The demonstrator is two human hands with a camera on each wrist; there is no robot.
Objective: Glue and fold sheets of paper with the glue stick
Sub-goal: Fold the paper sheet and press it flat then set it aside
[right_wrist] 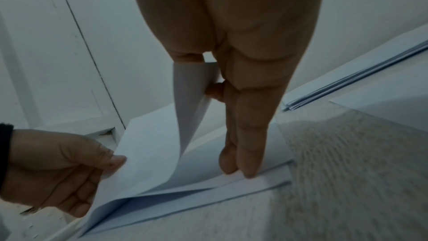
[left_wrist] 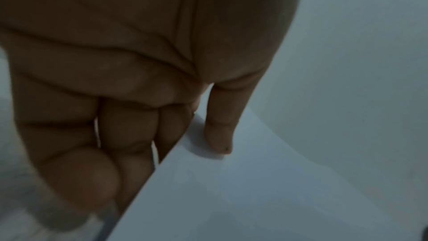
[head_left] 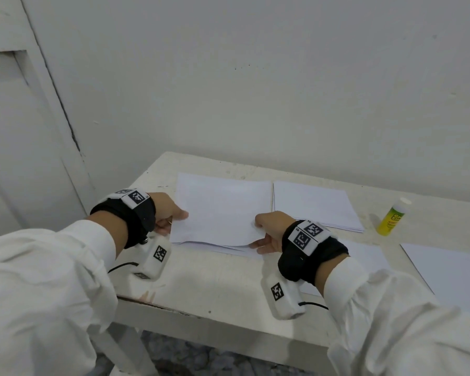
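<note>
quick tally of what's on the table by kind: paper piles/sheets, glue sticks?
Lifted sheet, pinched by left hand and right hand: 1
Paper stacks: 2, under it and beside it
Loose sheets at right: at least 2
Glue stick: 1
Total: at least 6

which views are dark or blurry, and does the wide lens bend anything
Head view: bright and sharp, table edges bowed by the lens. Left wrist: dim, left hand soft, close. Right wrist: dim, table smeared; sheet clearer.
</note>
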